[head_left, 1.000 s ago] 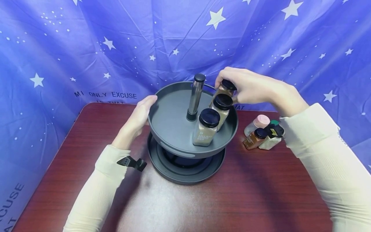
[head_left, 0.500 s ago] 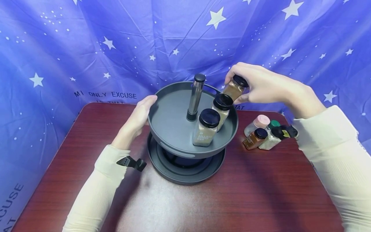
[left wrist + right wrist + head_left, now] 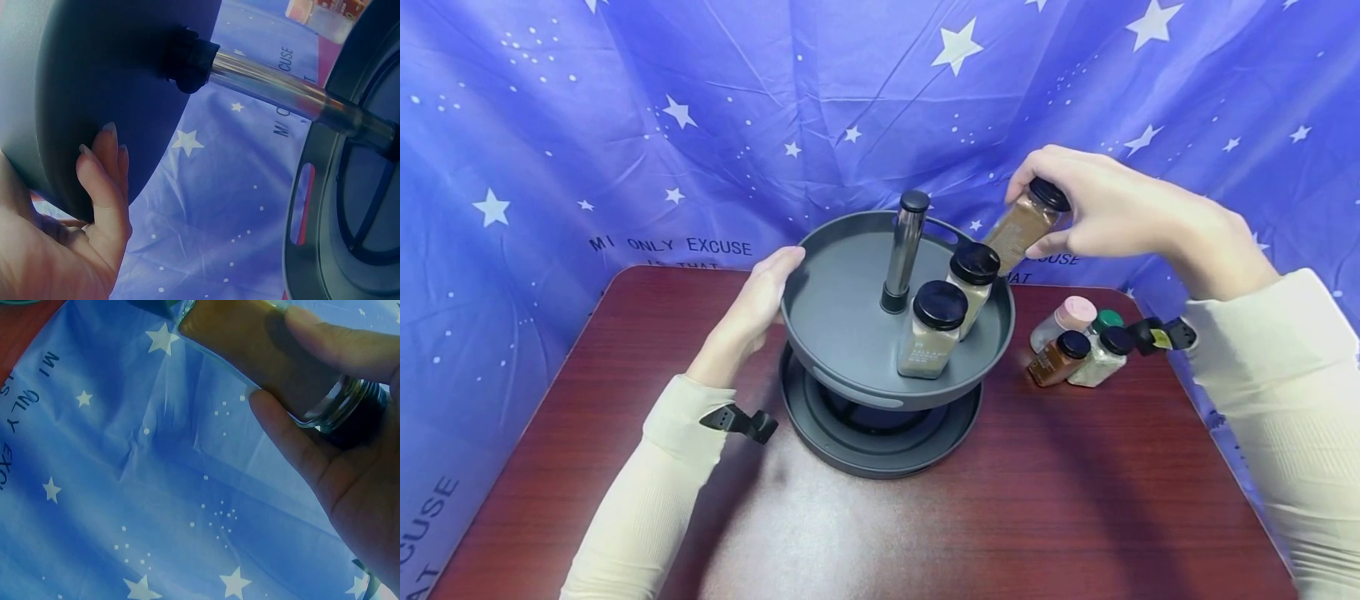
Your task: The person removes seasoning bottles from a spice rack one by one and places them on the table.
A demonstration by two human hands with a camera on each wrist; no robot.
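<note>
Head view: the brown jar (image 3: pixel 1021 229) is tilted at the far right rim of the upper tray (image 3: pixel 842 296). Its base is partly hidden, so contact with the tray cannot be told. The right hand (image 3: pixel 1101 204) holds it in a narrow grip, thumb and fingers on opposite sides, lid toward the palm; this presumably leaves the base free. The left hand (image 3: pixel 763 292) grips the tray's left edge, fingers underneath, probably to steady it.

Two pale jars stand upright on the tray: the middle jar (image 3: pixel 974 300), directly in front of the brown jar and masking its base, and the front jar (image 3: pixel 927 343). A metal post (image 3: pixel 906 254) limits access from the left. Below is the lower tray (image 3: pixel 880 461), resting on the tabletop (image 3: pixel 1052 483). To the right, a cluster comprises a pink-lidded jar (image 3: pixel 1069 322), green-lidded jar (image 3: pixel 1107 320), small brown jar (image 3: pixel 1054 363) and black-lidded jar (image 3: pixel 1101 360).
</note>
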